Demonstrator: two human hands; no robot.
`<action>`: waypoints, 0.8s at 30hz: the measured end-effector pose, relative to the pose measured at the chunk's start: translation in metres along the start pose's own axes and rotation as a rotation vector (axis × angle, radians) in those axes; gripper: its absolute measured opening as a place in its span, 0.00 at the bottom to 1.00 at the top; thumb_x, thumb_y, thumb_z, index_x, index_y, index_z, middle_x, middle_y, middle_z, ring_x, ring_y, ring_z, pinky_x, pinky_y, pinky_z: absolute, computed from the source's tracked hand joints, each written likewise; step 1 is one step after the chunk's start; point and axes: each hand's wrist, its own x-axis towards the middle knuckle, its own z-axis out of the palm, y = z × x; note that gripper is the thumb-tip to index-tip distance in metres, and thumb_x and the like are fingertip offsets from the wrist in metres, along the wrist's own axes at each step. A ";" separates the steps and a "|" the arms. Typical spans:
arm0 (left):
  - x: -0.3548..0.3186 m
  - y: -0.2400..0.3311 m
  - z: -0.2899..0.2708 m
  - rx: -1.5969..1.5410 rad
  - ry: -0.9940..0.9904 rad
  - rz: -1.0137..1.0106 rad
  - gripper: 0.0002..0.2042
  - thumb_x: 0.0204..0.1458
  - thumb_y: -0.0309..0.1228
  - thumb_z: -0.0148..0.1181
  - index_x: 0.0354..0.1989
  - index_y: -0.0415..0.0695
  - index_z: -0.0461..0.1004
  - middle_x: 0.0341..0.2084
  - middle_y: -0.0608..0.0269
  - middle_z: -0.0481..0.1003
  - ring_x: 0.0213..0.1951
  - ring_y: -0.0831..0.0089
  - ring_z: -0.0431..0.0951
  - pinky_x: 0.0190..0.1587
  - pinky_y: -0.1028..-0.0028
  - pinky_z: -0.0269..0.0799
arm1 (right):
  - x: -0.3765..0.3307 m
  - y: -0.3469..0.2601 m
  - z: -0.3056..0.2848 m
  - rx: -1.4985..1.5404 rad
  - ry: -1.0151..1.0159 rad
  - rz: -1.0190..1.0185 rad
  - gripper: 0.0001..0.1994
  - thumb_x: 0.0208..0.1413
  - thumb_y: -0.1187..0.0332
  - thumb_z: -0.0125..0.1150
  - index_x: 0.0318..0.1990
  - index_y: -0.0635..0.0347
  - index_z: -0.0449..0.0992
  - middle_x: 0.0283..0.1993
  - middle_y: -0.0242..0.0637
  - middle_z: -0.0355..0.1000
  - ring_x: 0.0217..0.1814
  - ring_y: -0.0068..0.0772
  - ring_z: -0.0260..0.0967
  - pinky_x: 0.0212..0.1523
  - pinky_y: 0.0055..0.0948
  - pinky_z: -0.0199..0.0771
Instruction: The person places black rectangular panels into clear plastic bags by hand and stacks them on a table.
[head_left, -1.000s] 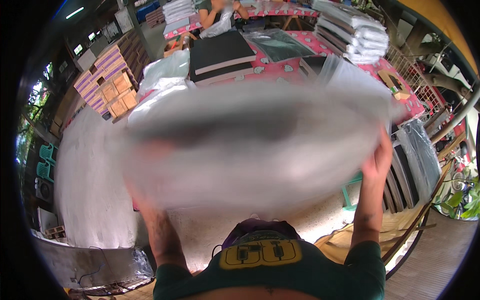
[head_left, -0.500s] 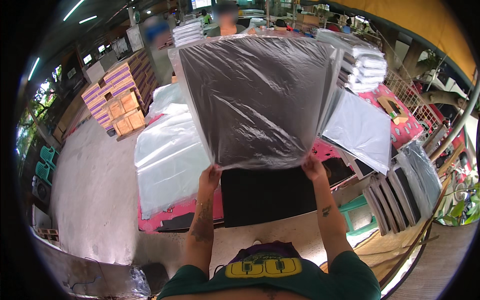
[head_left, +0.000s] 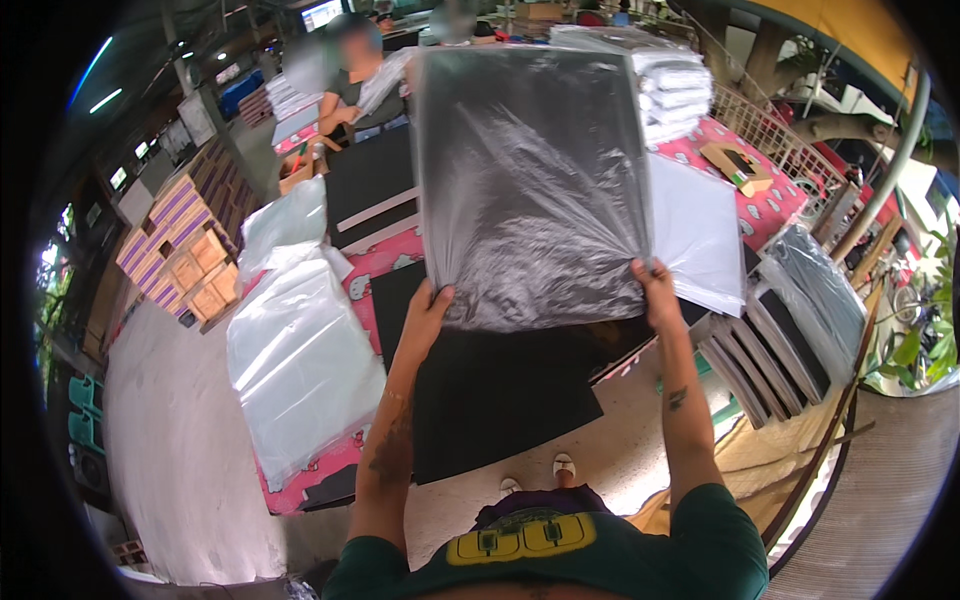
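Observation:
A large clear plastic bag (head_left: 530, 190) with a dark flat panel inside is held up in front of me, its lower edge crumpled. My left hand (head_left: 426, 308) is closed on the bag's lower left corner. At the lower right corner my right hand (head_left: 655, 290) pinches the gathered plastic. Below the bag, a black sheet (head_left: 490, 410) lies on the table and overhangs its near edge. Left of my left arm rests a stack of clear plastic bags (head_left: 300, 360). A white plastic-wrapped sheet (head_left: 700, 230) lies just right of the bag.
Wrapped panels (head_left: 675, 95) are piled at the far right, near an open cardboard box (head_left: 737, 167) on the pink tablecloth (head_left: 770, 200). More panels (head_left: 770, 350) stand at the right. Boxes (head_left: 180, 230) are stacked on the left floor. A co-worker (head_left: 355, 90) is across the table.
The bag has swung right relative to the table and crumpled more along its lower edge. Both hands have risen, still gripping it. More of the table's left side and the co-worker now show.

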 end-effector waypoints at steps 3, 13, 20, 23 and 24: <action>0.042 0.013 0.069 -0.268 -0.203 -0.303 0.16 0.58 0.42 0.50 0.43 0.40 0.69 0.25 0.62 0.73 0.24 0.75 0.76 0.26 0.79 0.71 | 0.013 -0.049 -0.058 0.034 0.081 0.068 0.13 0.54 0.66 0.61 0.43 0.65 0.72 0.33 0.34 0.73 0.32 0.26 0.70 0.35 0.26 0.71; 0.128 -0.030 0.282 -0.593 -0.074 -0.540 0.07 0.59 0.31 0.49 0.34 0.40 0.65 0.26 0.59 0.71 0.22 0.71 0.77 0.24 0.76 0.74 | 0.064 -0.041 -0.247 -1.175 0.420 0.090 0.42 0.44 0.38 0.58 0.53 0.73 0.64 0.60 0.72 0.52 0.61 0.67 0.54 0.60 0.47 0.55; 0.107 -0.037 0.261 -0.428 0.105 -0.412 0.12 0.57 0.29 0.51 0.45 0.34 0.66 0.29 0.57 0.72 0.24 0.71 0.78 0.26 0.76 0.75 | 0.088 -0.013 -0.228 -0.910 0.331 0.071 0.30 0.42 0.64 0.68 0.52 0.72 0.65 0.49 0.53 0.69 0.50 0.41 0.67 0.51 0.33 0.64; 0.074 -0.026 0.208 0.086 0.099 -0.077 0.14 0.51 0.30 0.58 0.44 0.35 0.71 0.32 0.56 0.75 0.23 0.74 0.77 0.24 0.76 0.72 | 0.108 -0.004 -0.266 -1.010 0.318 -0.001 0.31 0.41 0.63 0.68 0.52 0.70 0.66 0.48 0.54 0.70 0.51 0.44 0.68 0.51 0.36 0.65; 0.055 -0.031 0.166 0.116 0.100 -0.023 0.12 0.48 0.30 0.60 0.40 0.39 0.74 0.30 0.55 0.76 0.26 0.72 0.78 0.28 0.73 0.72 | 0.109 -0.002 -0.263 -0.937 0.259 0.030 0.31 0.40 0.60 0.69 0.51 0.69 0.68 0.45 0.53 0.72 0.49 0.46 0.70 0.51 0.38 0.65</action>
